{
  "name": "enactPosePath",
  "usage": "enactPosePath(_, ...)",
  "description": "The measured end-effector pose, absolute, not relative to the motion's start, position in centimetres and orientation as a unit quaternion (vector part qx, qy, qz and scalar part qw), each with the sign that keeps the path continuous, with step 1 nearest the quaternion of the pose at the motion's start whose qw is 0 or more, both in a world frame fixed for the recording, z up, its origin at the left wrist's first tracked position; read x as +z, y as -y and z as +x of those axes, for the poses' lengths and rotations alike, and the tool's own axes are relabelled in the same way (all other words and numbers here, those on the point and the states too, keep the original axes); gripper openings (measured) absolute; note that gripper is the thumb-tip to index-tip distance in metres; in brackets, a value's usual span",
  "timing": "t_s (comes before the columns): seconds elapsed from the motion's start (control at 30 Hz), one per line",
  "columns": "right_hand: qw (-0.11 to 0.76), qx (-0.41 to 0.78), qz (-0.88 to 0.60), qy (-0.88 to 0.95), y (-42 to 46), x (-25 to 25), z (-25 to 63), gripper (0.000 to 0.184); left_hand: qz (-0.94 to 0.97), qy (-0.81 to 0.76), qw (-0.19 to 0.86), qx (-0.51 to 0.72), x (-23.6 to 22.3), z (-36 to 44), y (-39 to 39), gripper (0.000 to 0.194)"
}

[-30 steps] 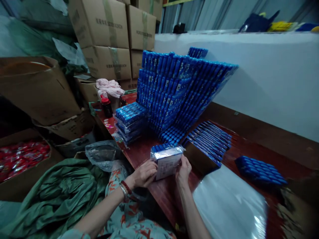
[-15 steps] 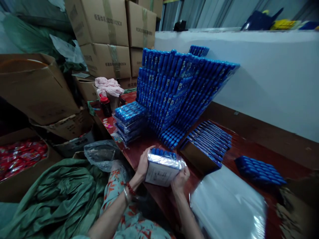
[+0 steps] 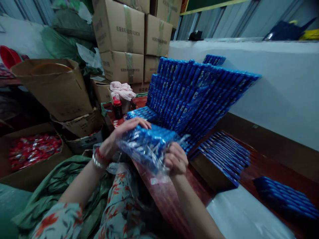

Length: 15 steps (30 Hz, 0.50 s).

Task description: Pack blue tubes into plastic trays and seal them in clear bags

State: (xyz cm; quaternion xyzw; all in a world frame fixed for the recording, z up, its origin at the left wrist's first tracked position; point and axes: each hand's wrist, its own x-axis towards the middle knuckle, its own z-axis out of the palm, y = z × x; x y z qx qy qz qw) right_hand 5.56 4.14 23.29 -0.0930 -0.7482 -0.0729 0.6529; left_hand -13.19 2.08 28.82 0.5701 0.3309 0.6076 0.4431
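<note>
Both my hands hold one plastic-wrapped pack of blue tubes, lifted above the near edge of the red-brown table. My left hand lies over its far left side with fingers spread on top. My right hand is curled under its right end, gripping the clear wrap. The pack is blurred by motion. Just behind it lie wrapped packs, and behind those a tall leaning stack of blue tube packs rests against the white wall.
An open box of blue tubes sits right of my hands; another blue pack and clear plastic sheets lie further right. Left are cardboard boxes, a carton of red packets, green cloth, a dark jar.
The pack has been turned blue side up and raised toward the left. My left hand shifted from its side onto its top. The camera view swung slightly left.
</note>
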Motion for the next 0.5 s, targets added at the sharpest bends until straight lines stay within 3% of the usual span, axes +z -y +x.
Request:
enactPosePath(0.1, 0.606, -0.193, -0.048, 0.770, -9.3, 27.2, 1.3, 0.048, 0.602, -0.280, 0.399, 0.632, 32.2, -16.9, -7.0, 0.024)
enactPosePath(0.23, 0.524, -0.264, -0.044, 0.809, -15.2, 28.5, -3.2, 0.051, 0.624, -0.208, 0.395, 0.641, 32.0, -21.5, -13.5, 0.024)
enactPosePath(0.5, 0.479, -0.314, -0.063, 0.818, -20.4, 22.9, -5.2, 0.046, 0.472, -0.230, 0.474, 0.707, 26.1, -23.9, -20.3, 0.035)
